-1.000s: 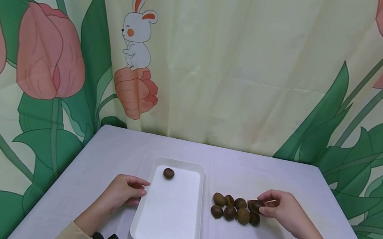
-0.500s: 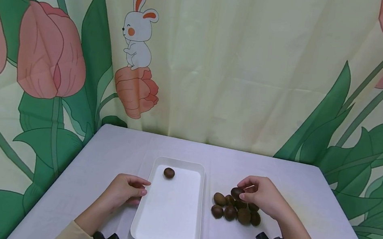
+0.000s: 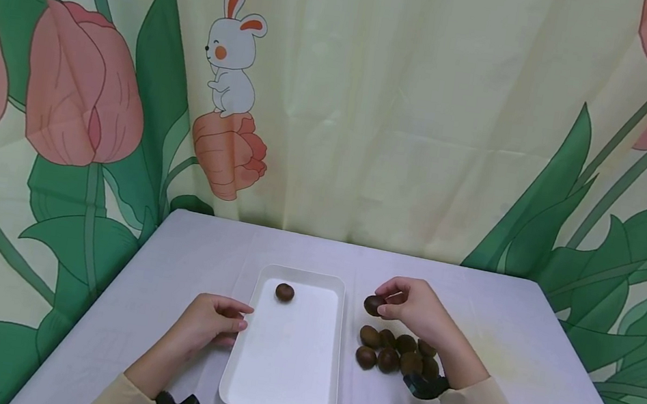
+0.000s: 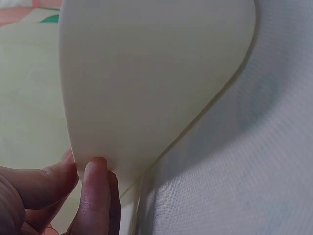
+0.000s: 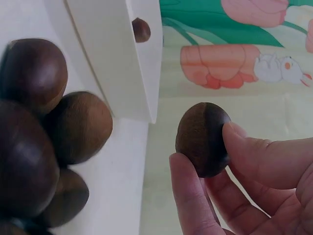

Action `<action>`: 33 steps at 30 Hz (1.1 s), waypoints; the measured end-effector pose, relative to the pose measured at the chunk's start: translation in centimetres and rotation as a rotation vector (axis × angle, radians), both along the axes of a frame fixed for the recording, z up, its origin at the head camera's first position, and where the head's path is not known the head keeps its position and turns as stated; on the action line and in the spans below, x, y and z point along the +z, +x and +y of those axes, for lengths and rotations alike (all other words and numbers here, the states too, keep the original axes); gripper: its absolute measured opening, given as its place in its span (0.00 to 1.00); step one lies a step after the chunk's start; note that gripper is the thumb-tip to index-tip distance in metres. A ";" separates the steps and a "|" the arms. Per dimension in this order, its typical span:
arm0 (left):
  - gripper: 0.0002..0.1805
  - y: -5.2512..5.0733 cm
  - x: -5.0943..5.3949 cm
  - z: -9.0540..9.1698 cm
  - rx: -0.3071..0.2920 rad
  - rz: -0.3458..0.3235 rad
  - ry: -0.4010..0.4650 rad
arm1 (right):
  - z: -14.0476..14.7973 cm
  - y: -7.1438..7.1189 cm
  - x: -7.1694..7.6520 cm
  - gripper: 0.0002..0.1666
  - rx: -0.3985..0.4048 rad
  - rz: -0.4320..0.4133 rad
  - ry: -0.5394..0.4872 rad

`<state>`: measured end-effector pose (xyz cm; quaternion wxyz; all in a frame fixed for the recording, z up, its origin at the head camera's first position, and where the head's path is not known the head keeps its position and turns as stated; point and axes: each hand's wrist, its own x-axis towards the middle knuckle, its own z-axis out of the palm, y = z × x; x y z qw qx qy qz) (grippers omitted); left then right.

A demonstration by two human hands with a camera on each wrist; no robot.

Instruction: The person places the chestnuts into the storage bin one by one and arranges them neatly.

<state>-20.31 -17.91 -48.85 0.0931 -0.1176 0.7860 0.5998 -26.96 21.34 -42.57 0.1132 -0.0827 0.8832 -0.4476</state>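
A white rectangular tray (image 3: 283,369) lies on the cloth, with one brown chestnut (image 3: 284,292) near its far left corner. My left hand (image 3: 208,324) pinches the tray's left rim; in the left wrist view, its fingers (image 4: 94,196) press against the tray's outer wall (image 4: 142,83). To the right of the tray, my right hand (image 3: 419,310) holds another chestnut (image 5: 200,142) in the air between thumb and fingers. Below that hand, several chestnuts (image 3: 388,360) sit close together in two rough rows on the cloth.
A white cloth covers the table (image 3: 199,247). Behind it hangs a curtain (image 3: 370,133) printed with tulips and a rabbit on a carrot. A black wrist device (image 3: 425,387) on the right arm hangs over the right end of the chestnut group.
My right hand has lifted a chestnut from the right end of the group and carried it left and away from me, towards the tray. The left hand has stayed at the tray's rim.
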 end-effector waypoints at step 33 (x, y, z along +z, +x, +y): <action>0.14 -0.3 -0.5 -0.1 0.004 -0.001 0.012 | -9.5 -4.1 -2.5 0.13 0.159 0.028 -0.055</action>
